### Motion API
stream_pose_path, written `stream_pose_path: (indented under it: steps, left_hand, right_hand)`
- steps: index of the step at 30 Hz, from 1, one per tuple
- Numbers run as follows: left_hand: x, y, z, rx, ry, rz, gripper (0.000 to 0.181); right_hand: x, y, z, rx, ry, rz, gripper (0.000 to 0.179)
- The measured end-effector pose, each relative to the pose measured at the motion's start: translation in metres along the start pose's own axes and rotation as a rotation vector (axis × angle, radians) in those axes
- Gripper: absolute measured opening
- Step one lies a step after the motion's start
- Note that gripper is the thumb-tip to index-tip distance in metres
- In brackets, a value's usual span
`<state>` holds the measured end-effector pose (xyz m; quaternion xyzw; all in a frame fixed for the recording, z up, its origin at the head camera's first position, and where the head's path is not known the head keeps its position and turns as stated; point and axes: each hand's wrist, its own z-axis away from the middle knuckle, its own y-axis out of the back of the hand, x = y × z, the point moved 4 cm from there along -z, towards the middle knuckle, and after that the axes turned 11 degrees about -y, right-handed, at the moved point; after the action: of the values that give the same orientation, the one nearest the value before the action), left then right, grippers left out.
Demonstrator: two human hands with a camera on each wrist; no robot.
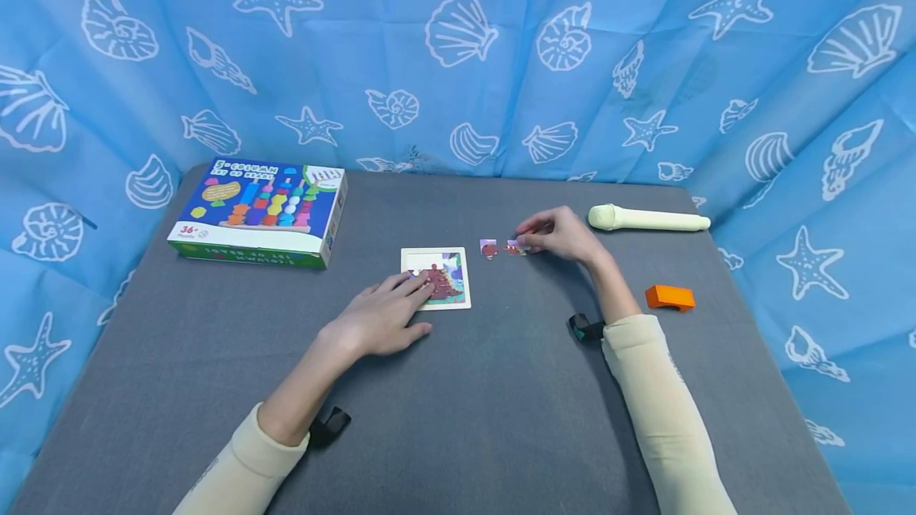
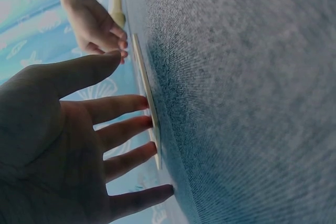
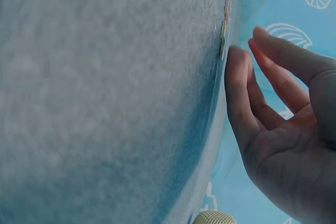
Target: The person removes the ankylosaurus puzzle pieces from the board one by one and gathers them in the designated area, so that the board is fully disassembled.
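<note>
- Left hand (image 1: pixel 379 318) lay spread, empty, apparently steadying the puzzle board (image 1: pixel 466 276).
- Right of the board, right hand (image 1: pixel 561 235) was half-curled at loose pieces (image 1: pixel 489 248), grip unclear; edge-pinching seemed best.

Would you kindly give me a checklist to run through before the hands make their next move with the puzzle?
1. Board flat on the table: ok.
2. Left hand on the board: ok, fingers rest on it.
3. Picture fully uncovered: not ok, the left hand's fingers hide part.
4. Left loose piece uncovered: ok, beside the board.
5. Right hand gripping the right loose piece: cannot tell, its fingertips are close to it.
6. Box, pale stick and orange block clear of the board: ok.
</note>
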<state>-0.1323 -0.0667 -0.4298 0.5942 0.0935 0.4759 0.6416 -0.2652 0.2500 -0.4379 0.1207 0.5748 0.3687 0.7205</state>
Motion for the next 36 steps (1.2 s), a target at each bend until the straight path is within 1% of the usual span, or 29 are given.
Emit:
stream_pose_path:
  steps: [5,9,12,15,20,23,27,29,31,33,36]
  left_hand:
    - [0.001,0.000,-0.002,0.018,-0.008,-0.026,0.070]
    - [0.002,0.000,-0.004,0.038,-0.013,-0.042,0.069]
    - [0.003,0.001,-0.005,0.049,-0.013,-0.054,0.069]
    - [0.005,0.001,-0.007,0.061,-0.017,-0.063,0.068]
    - [0.010,0.002,-0.012,0.093,-0.034,-0.093,0.067]
    - [0.014,0.002,-0.016,0.100,-0.044,-0.106,0.068]
    - [0.022,0.000,-0.022,0.077,-0.071,-0.110,0.072]
    - [0.025,-0.002,-0.024,0.061,-0.081,-0.118,0.074]
    - [0.028,-0.004,-0.026,0.045,-0.081,-0.131,0.074]
    - [0.029,-0.005,-0.026,0.043,-0.079,-0.142,0.074]
    - [0.030,-0.005,-0.027,0.055,-0.078,-0.144,0.073]
  right_hand:
    - [-0.004,-0.007,0.002,-0.021,0.003,-0.070,0.023]
    - [-0.013,-0.017,0.004,-0.059,0.005,-0.132,0.024]
    - [-0.022,-0.026,0.005,-0.097,0.023,-0.149,0.024]
    - [-0.031,-0.037,0.004,-0.136,0.037,-0.139,0.024]
    - [-0.048,-0.056,0.000,-0.189,0.055,-0.085,0.025]
    - [-0.058,-0.067,-0.004,-0.222,0.078,-0.051,0.023]
    - [-0.069,-0.081,-0.010,-0.252,0.135,0.013,0.019]
    - [-0.074,-0.087,-0.013,-0.246,0.163,0.065,0.016]
    - [-0.078,-0.091,-0.016,-0.229,0.174,0.120,0.013]
    - [-0.080,-0.093,-0.018,-0.214,0.171,0.162,0.010]
    - [-0.082,-0.094,-0.019,-0.206,0.154,0.193,0.008]
